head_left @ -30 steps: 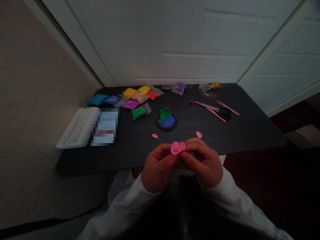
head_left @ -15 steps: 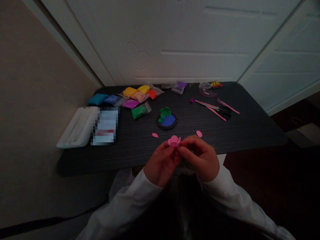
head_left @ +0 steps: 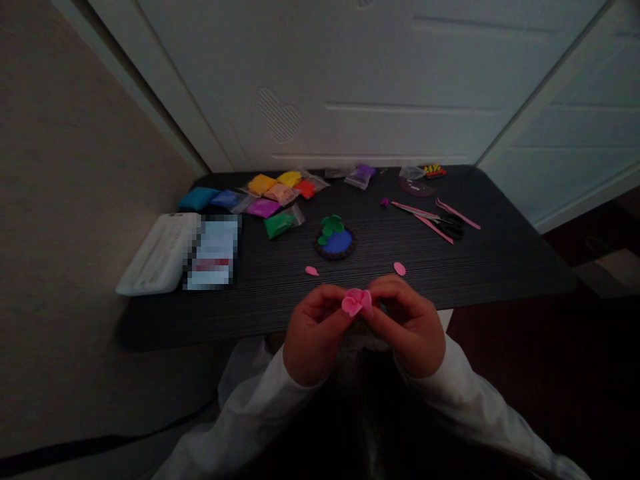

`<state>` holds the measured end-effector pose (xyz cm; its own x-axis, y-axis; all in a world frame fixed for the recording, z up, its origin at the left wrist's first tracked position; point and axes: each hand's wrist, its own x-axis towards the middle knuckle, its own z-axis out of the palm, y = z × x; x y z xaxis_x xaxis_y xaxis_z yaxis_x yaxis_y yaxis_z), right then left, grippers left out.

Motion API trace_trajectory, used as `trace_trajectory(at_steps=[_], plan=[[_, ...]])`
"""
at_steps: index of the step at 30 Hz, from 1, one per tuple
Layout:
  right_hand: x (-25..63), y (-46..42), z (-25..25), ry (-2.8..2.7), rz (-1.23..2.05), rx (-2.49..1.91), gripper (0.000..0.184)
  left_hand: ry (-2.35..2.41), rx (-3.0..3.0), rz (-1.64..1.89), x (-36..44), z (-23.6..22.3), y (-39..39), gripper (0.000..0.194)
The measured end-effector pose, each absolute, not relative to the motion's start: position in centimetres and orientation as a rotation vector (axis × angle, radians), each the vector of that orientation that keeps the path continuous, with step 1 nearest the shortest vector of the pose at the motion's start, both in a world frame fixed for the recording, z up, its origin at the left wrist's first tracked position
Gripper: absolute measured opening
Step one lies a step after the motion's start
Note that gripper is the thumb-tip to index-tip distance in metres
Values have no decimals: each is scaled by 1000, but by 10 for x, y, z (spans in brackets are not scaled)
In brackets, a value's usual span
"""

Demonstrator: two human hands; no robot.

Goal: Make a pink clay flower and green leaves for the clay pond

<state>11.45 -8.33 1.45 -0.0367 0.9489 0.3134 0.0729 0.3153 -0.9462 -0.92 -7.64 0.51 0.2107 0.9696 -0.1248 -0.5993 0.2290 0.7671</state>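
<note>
A pink clay flower (head_left: 354,301) with cupped petals is held between my two hands, over the table's near edge. My left hand (head_left: 316,333) pinches it from the left with thumb and forefinger. From the right, the fingertips of my right hand (head_left: 407,327) press against its petals. Two loose pink petals lie just beyond my hands: a left petal (head_left: 312,271) and a right petal (head_left: 399,269). Farther back sits a small clay pond (head_left: 338,243), blue inside a dark brown rim, with green leaves (head_left: 332,225) at its upper left.
Several bags of coloured clay, among them a green one (head_left: 279,225), line the back left of the dark table (head_left: 260,300). Black-handled scissors (head_left: 453,225) lie at the right beside pink tweezers (head_left: 459,213). A white packet (head_left: 160,257) rests at far left, near a phone (head_left: 213,253).
Both hands have come slightly lower and nearer to me with the flower. It now tips toward me, its petals drawn closer together. Loose petals and pond stay put.
</note>
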Motion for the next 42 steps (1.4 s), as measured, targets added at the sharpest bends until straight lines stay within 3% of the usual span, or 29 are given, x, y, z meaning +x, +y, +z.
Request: trace_trajectory(at_steps=[33,42], plan=[[121,-91,15,-1506,898,-931,11,775,1238,1289,-21,12,-86,18],[120,-94,18,-1549,905,-958,18,785,1133,1292,-21,11,-86,17]])
